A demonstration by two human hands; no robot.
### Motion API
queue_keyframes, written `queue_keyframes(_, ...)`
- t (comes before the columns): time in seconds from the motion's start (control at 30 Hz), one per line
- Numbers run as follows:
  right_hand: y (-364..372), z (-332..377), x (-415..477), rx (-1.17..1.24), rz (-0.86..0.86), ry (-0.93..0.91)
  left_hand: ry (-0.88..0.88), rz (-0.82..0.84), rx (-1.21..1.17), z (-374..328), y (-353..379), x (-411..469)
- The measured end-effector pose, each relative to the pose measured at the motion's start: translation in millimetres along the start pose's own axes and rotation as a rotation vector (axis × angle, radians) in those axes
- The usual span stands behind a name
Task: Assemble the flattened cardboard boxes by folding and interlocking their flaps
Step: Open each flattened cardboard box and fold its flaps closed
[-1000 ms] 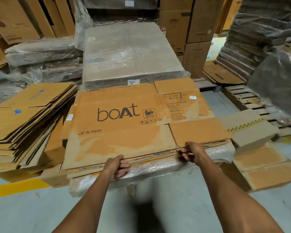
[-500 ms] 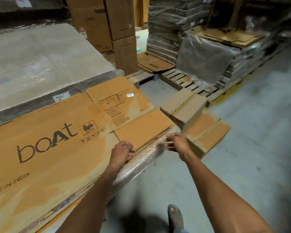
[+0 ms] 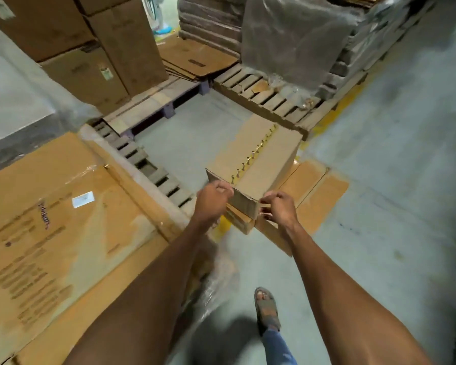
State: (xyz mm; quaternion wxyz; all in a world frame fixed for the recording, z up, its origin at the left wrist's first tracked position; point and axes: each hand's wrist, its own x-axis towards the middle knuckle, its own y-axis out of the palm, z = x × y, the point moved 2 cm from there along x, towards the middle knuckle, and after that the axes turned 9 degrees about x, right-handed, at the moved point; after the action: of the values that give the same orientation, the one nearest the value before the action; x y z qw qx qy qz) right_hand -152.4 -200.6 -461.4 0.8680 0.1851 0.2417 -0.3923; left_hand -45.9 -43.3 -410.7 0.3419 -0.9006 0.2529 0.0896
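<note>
A folded cardboard box with a row of staples along its top seam lies on the floor on its spread orange flaps. My left hand pinches its near left corner with curled fingers. Over at the near right corner my right hand curls its fingers onto the box's front edge. To the left lies the plastic-wrapped stack of flattened boxes, with neither hand on it.
Wooden pallets border the floor gap behind the box. Tall closed cartons stand at the back left, wrapped stacks at the back right. My sandalled foot is on the concrete below; a yellow line runs along the right pallet.
The view swung right. Both hands left the edge of the flattened stack and moved across to the near end of the stapled box.
</note>
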Motion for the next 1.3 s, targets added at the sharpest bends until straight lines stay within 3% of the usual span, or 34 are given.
queue_keyframes(0.17, 8.0, -31.5, 155.6, -0.068, -0.008, 0.129, -0.158, -0.087, 0.076, 20.3, 53.2, 178.2)
queue_keyframes(0.27, 13.2, -60.2, 228.1, -0.076, -0.033, 0.225, -0.250, -0.042, 0.097, 50.3, 78.8, 258.3)
queue_keyframes(0.43, 11.7, -118.1, 301.1, -0.023, -0.046, 0.376, -0.325, -0.077, 0.071, 116.5, 103.4, 370.1)
queue_keyframes(0.6, 21.9, -163.2, 336.7, 0.039, -0.066, 0.349, -0.405, 0.033, 0.153, 161.0, 117.1, 432.2)
queue_keyframes(0.77, 15.1, -150.6, 330.1, 0.079, -0.246, 0.248, -0.378, -0.026, 0.074, 155.3, 121.9, 432.6)
queue_keyframes(0.93, -9.6, -71.4, 309.5, 0.100, -0.411, 0.078, -0.305, -0.050, -0.168, 107.8, 114.0, 401.3)
queue_keyframes(1.13, -19.6, 16.2, 271.2, 0.054, -0.336, -0.029, -0.305, -0.140, -0.289, 51.5, 71.9, 330.7)
queue_keyframes(1.3, -8.4, 95.6, 199.9, 0.066, -0.252, -0.187, -0.187, -0.235, -0.371, -20.2, 3.6, 266.5)
